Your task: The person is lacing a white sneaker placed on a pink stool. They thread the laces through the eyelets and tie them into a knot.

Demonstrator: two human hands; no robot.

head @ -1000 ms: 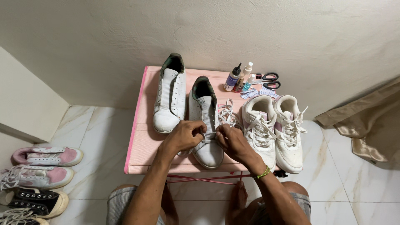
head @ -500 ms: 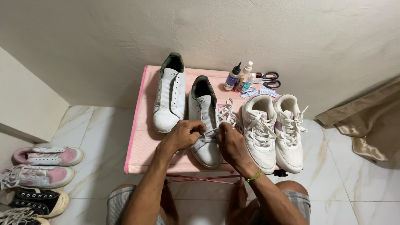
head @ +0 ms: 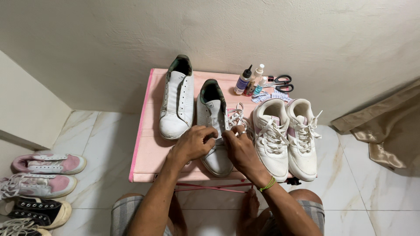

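Both hands, left hand [head: 194, 144] and right hand [head: 238, 148], pinch the lace [head: 236, 117] over the sneaker [head: 214, 126] mid-lacing near the tabletop's [head: 148, 153] front edge; threading the next eyelet likely needs a steady pull.

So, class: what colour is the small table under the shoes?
Pink table, clearest in the head view.

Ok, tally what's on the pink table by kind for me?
White shoes: 4 (unlaced shoe, shoe under the left hand and right hand, laced pair)
Small bottles: 3
Scissors: 1
Loose white lace: 1
Total: 9
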